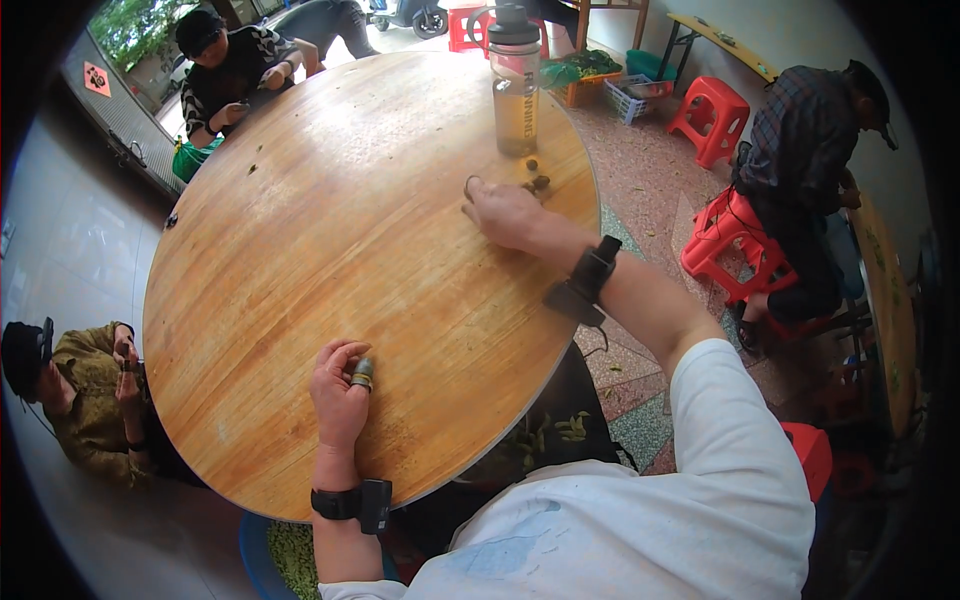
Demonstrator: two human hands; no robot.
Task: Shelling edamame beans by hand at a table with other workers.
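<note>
My left hand (342, 392) rests on the near part of a round wooden table (300, 260). Its fingers are curled and pressed together; what they hold, if anything, is hidden. A grey and yellowish cover (362, 374) sits at the thumb. Farther off, my right hand (503, 215) reaches over the tabletop with bent fingers, their tips apart and nothing visible between them. A dark curved band shows at one fingertip. Just beyond this hand lie several small brown pieces (540, 184), too small to name. Behind them stands a tall clear bottle (516, 110) with yellowish liquid and a dark lid.
People sit at the table's far left (245, 75) and near left (95, 390); another person (805, 150) works at a side table. Red stools (710, 115) and a white basket (632, 100) stand on the right floor. A blue tub (256, 555) of green pieces sits below the near edge.
</note>
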